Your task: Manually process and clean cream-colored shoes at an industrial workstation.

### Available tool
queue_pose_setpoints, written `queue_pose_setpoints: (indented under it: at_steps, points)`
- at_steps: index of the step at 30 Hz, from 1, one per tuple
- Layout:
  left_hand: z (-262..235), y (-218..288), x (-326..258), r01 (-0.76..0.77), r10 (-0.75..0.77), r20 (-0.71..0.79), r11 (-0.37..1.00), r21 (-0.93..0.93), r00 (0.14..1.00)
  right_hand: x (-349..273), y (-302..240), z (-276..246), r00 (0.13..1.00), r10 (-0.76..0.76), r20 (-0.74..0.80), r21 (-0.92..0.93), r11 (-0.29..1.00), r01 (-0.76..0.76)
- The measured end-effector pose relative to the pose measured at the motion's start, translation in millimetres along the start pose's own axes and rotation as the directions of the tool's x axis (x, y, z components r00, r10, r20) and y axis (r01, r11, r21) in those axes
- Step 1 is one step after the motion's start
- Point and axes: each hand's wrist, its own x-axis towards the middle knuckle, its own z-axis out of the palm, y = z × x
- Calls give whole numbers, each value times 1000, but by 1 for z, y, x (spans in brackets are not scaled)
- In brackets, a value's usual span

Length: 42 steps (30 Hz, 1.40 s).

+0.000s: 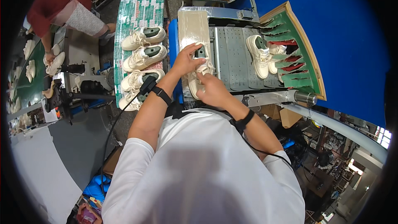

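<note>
A cream lace-up sneaker (193, 86) with a dark green last (200, 52) inside rests on a beige wrapped board (192, 27) in front of me. My left hand (185, 61) is closed around its collar, thumb and fingers on either side of the opening. My right hand (214, 91) bends over the lace area lower on the shoe, its fingers curled against the laces. The fingertips of the right hand are partly hidden. Both wrists wear black bands.
Left stands a green-and-white patterned board (141, 6) with several cream sneakers (145, 57). To the right, a grey slatted conveyor (236, 58) carries cream sneakers (258, 58) beside a slit green curtain (304, 68). Another person (62, 8) handles a shoe at far left.
</note>
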Motion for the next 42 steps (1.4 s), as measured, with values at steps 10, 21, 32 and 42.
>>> queue_pose_setpoints:
  at_steps: [10,21,32,42]
  points:
    - [-19,-24,-21,198,-200,57,811,-551,978,-40,40,0,757,640,133,847,323,-422]
    - [38,17,-46,346,-360,-70,925,-158,930,0,38,15,824,414,387,233,821,-522]
    - [-37,16,-5,451,-588,-67,684,-573,806,-47,71,-2,760,437,481,689,347,-636]
    - [-240,-19,216,-104,115,11,847,521,993,-191,81,26,606,755,250,568,393,-723]
